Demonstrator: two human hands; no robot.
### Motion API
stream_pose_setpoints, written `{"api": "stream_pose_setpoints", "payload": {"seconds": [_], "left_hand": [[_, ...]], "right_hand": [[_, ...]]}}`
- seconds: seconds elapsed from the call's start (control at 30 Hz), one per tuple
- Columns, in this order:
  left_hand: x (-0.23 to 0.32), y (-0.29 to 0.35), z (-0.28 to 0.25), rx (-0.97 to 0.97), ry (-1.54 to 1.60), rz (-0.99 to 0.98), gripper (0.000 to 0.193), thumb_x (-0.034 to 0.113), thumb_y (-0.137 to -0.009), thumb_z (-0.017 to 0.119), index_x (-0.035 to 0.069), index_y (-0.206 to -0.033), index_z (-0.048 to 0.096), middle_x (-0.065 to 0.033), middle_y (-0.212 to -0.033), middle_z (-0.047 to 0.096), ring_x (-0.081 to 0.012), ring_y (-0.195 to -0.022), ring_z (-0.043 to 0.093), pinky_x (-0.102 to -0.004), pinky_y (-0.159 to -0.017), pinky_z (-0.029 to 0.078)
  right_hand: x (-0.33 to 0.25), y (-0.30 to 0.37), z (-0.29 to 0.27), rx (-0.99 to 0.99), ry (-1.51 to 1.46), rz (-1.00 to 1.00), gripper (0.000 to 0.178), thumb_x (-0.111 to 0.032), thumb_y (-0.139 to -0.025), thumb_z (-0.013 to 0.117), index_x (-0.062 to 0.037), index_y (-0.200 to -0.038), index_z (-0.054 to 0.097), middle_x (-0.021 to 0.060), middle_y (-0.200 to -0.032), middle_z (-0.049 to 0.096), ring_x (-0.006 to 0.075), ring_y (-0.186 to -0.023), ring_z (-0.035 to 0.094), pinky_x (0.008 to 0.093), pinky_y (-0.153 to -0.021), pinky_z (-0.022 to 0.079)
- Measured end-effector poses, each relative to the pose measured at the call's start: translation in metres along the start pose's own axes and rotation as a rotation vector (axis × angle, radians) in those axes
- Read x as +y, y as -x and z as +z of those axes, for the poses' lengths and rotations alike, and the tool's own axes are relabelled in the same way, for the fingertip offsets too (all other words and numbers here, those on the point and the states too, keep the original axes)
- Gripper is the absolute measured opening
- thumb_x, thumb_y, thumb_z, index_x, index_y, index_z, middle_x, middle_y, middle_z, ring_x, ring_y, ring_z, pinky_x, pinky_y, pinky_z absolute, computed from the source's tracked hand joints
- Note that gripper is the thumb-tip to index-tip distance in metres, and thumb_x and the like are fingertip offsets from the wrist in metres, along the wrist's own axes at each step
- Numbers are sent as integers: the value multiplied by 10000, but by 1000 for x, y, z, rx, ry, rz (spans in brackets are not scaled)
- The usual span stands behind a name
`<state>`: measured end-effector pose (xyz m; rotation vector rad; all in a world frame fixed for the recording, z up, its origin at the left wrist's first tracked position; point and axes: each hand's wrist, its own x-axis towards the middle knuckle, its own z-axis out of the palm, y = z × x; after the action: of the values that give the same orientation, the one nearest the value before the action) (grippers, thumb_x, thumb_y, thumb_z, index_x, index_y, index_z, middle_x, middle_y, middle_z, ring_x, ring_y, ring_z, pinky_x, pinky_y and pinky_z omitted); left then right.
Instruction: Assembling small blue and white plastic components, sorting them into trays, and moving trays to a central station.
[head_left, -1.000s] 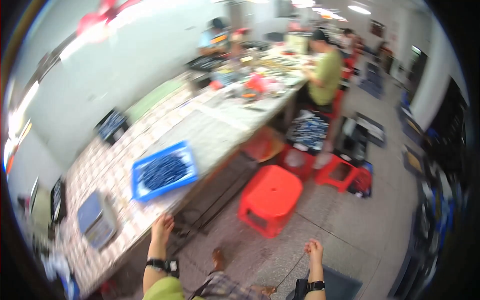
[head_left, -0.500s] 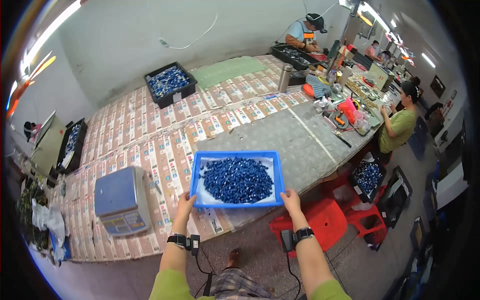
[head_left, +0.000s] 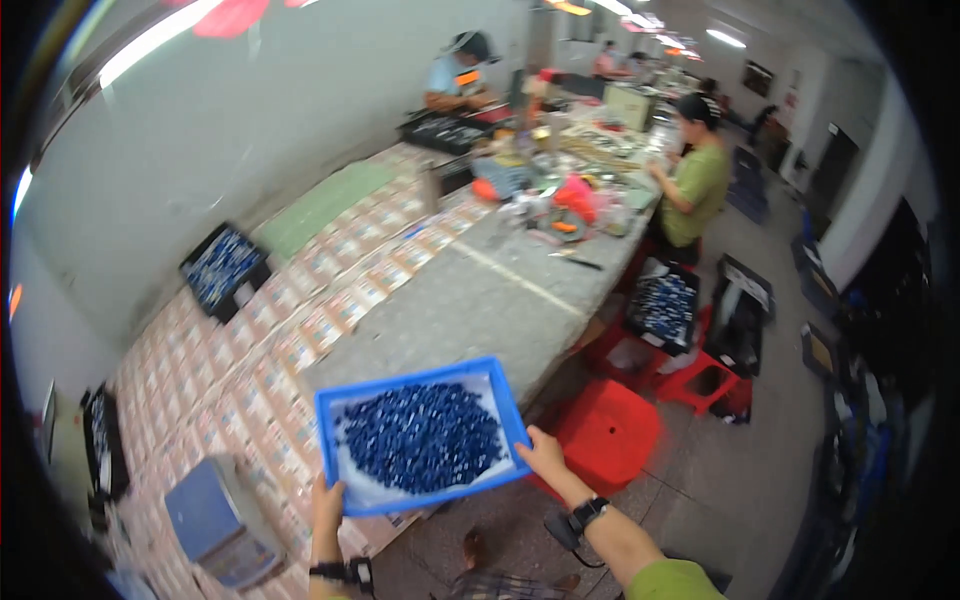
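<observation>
Between my two hands is a shallow blue tray (head_left: 505, 395), lined with white and heaped with small dark blue pieces (head_left: 425, 440). My left hand (head_left: 328, 503) grips the tray's near left corner, fingers partly hidden beneath the rim. At the near right corner, my right hand (head_left: 543, 455) is closed on the rim. The tray is tilted in the view and overlaps the near edge of the table (head_left: 420, 300); whether it touches the surface I cannot tell.
A blue-topped scale (head_left: 215, 510) stands on the table at left. Black bins hold blue pieces, one by the wall (head_left: 225, 270), another (head_left: 665, 305) on red stools at right. A red stool (head_left: 610, 430) stands by the table edge. A co-worker (head_left: 695, 175) in green works at the right.
The view has swung right, so the table and people have shifted left in the picture. The tray, held in both hands, has turned and sits lower and further left in view.
</observation>
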<state>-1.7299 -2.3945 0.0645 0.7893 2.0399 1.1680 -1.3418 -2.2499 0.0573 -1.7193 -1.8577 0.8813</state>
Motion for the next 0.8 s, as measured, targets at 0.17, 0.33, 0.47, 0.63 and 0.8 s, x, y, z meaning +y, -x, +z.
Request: {"api": "stream_pose_setpoints", "payload": {"seconds": [0.17,0.33,0.47,0.63,0.8], "left_hand": [[47,64,48,-173,161,174,347,42,-649,524,-25,-983,591,-37,-778,608,-109,-636,544,-234,-592,434],[101,146,166,-402,157,76,299,66,-776,528,-15,-1064,549,3,-724,520,-73,-556,431,-220,-456,325],[160,224,284,-663,153,167,270,50,-766,524,-17,-1021,578,23,-679,524,-68,-521,430,-209,-461,328],[202,288,426,-853,-20,293,338,0,-657,516,-33,-988,583,-40,-786,609,-114,-668,559,-236,-620,445],[247,379,592,-1013,-105,224,299,1,-689,543,-50,-980,592,-73,-833,626,-136,-711,575,-253,-655,454]], "right_hand": [[49,76,-95,62,-91,35,279,-295,-705,629,-58,-837,563,160,-710,591,345,-679,587,413,-625,459],[158,172,-198,348,-221,33,298,-227,-678,634,-24,-891,587,128,-713,589,275,-662,582,353,-652,461],[241,250,-283,380,-648,317,314,-201,-671,618,-20,-927,609,114,-738,611,190,-668,589,308,-648,464],[332,319,-384,522,-596,459,259,-157,-673,596,5,-876,602,86,-703,612,163,-624,579,300,-600,463],[405,359,-483,860,-890,593,211,-78,-677,585,30,-857,569,76,-733,573,142,-641,541,284,-578,443]]}}
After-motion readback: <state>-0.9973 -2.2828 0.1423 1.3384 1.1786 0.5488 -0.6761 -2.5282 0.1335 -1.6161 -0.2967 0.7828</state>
